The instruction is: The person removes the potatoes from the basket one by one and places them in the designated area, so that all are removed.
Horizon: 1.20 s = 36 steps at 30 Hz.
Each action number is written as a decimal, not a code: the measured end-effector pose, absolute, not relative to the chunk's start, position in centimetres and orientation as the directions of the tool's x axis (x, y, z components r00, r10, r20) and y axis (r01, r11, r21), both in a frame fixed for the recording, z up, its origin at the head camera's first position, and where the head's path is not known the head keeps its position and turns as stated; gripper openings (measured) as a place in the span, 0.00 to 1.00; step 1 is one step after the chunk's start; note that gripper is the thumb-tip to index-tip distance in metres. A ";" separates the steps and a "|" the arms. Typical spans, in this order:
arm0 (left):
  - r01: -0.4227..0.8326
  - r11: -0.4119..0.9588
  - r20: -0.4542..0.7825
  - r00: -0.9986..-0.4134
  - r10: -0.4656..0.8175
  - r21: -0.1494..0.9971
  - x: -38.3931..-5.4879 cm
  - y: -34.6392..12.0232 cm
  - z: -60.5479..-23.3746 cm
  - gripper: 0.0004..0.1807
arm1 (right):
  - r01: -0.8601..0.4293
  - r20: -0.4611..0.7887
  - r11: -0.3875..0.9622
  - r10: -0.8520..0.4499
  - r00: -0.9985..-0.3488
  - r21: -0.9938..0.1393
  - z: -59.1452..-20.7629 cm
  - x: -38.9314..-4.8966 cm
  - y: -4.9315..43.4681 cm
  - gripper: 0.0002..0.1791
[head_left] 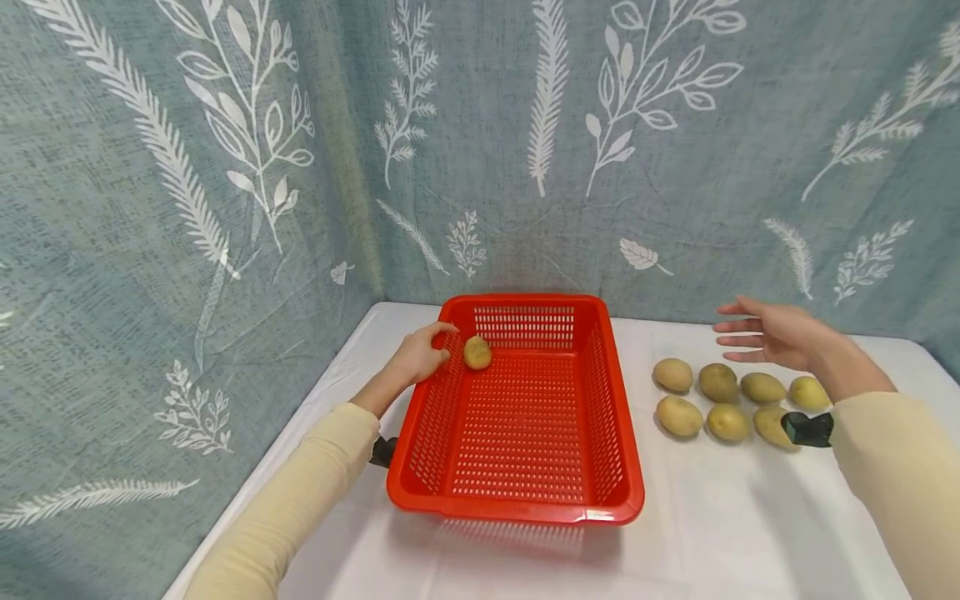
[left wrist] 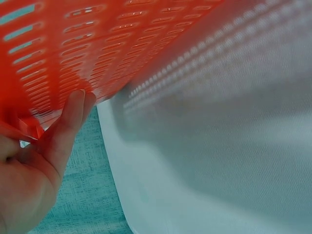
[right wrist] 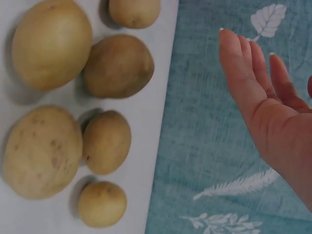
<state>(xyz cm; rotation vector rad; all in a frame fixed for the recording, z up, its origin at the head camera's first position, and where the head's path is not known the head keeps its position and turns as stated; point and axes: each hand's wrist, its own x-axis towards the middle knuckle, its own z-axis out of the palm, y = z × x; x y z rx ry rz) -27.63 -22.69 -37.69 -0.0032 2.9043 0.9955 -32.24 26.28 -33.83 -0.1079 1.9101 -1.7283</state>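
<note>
My left hand [head_left: 415, 356] grips the left rim of a red perforated plastic basket [head_left: 517, 510]. In the left wrist view, fingers [left wrist: 68, 119] lie along the outside of its slotted wall. One potato [head_left: 477, 353] sits inside, near the far left corner, close to that hand. Over on the right, my right hand [head_left: 783, 335] hovers above the far row of potatoes [head_left: 674, 375], its fingers spread and holding nothing. The right wrist view shows this hand beside several potatoes [right wrist: 43, 152] on the white surface, apart from them.
The potatoes stand in two rows on a white-covered table [head_left: 705, 517], right of the basket. Blue-green curtains [head_left: 480, 150] with white leaf prints hang behind the table and along its left side.
</note>
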 end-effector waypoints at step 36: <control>-0.050 0.782 -0.080 -0.997 0.000 0.621 -27.8 -22.5 -37.8 0.23 | 0.327 -0.332 0.091 -0.445 -0.832 -0.941 -30.9 -33.4 14.0 0.32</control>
